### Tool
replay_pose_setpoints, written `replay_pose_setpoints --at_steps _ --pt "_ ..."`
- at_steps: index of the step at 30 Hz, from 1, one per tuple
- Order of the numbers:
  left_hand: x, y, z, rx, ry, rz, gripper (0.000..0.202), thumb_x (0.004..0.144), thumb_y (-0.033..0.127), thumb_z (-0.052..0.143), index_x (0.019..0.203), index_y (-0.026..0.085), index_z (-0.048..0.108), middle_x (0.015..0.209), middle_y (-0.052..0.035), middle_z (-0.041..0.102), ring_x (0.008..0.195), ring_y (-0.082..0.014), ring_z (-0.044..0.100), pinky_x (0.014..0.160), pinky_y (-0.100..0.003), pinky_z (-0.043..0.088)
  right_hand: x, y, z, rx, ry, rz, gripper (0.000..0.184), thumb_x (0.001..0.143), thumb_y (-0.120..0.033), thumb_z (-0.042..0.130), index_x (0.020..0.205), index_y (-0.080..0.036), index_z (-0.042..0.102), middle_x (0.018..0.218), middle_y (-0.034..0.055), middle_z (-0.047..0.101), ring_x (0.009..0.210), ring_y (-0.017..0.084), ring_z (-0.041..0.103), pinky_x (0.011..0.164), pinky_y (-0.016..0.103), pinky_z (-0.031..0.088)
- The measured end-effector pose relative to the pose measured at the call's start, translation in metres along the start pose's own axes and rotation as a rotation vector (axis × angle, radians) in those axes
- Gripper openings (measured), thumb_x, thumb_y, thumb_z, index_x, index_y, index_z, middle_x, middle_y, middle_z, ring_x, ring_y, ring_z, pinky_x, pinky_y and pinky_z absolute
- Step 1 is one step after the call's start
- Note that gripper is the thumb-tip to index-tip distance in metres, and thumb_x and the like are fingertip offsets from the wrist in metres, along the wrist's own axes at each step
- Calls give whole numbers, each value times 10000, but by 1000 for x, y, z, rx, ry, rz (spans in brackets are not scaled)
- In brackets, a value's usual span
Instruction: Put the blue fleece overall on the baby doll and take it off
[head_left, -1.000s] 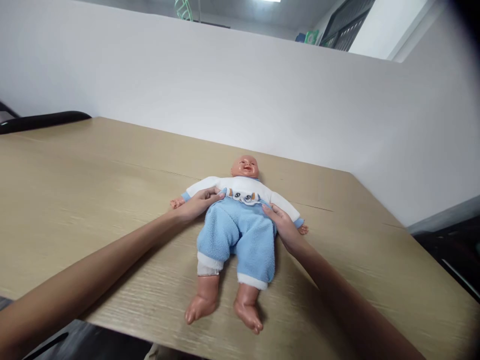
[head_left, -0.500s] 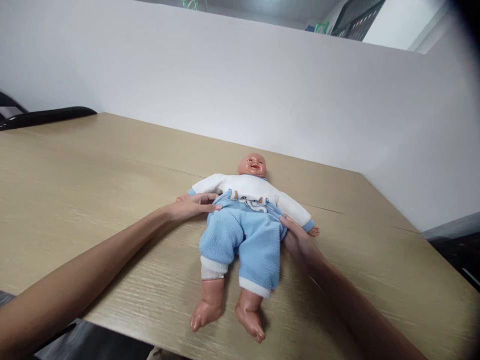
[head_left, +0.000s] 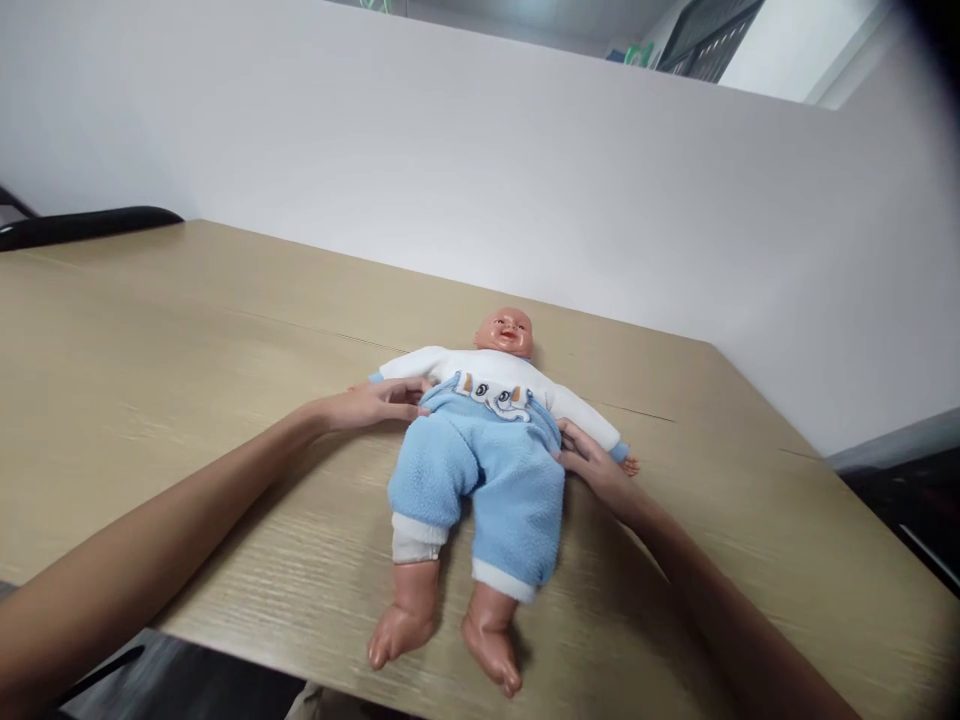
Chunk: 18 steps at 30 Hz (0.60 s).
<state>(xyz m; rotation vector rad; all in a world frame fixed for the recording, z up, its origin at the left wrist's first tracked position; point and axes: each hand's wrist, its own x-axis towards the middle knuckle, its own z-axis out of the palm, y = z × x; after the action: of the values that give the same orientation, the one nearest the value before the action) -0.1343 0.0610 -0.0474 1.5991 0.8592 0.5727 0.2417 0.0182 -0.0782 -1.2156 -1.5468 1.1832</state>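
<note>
- A doll point(head_left: 480, 420) lies flat on its back near the middle of a pale wooden table point(head_left: 187, 380), head toward 12 o'clock and bare feet point(head_left: 491, 645) toward 6 o'clock, just short of the table's near edge.
- It wears a white top point(head_left: 491, 372) and fleecy blue trousers point(head_left: 517, 500), with both sleeved arms spread out to the sides.
- The person's left hand point(head_left: 375, 405) reaches in from 8 o'clock and lies low on the table at 9 o'clock of the doll's waist. Its fingers are stretched out, and the tips touch the trouser waistband under the doll's arm.
- The right hand point(head_left: 592, 465) comes in from 5 o'clock and rests at 3 o'clock of the waist, its fingers against the hip of the trousers, just below the doll's sleeve.
- Whether either hand pinches the cloth or only presses on it cannot be told from this angle.
- A plain white partition wall point(head_left: 525, 200) runs along the table's far side at 12 o'clock.
- A black chair back point(head_left: 82, 225) shows at 10 o'clock, well apart from the doll.
</note>
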Motion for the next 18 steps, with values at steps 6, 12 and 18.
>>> replay_pose_setpoints --at_steps 6,12,18 --pt "-1 -6 -13 20 -144 -30 402 762 365 888 1080 191 714 1123 -84 720 1066 -267 672 910 -354 533 -9 0 -6 93 -236 104 572 783 -474 898 1298 -297 721 1425 78 706 1402 343 601 1247 536 416" --pt "7 -21 23 -314 127 56 535 797 582 836 1140 195 700 1092 -94 759 1010 -269 705 923 -391 536 -10 1 36 490 27 178 504 850 -565 747 1290 -326 690 1431 53 710 1444 323 571 1222 519 460" --pt "16 -31 36 -351 166 65 458 846 504 797 1178 204 702 1117 -89 766 1008 -256 695 931 -392 515 -3 3 40 467 111 82 448 810 -419 710 1245 -313 700 1418 33 713 1450 307 549 1229 498 426"
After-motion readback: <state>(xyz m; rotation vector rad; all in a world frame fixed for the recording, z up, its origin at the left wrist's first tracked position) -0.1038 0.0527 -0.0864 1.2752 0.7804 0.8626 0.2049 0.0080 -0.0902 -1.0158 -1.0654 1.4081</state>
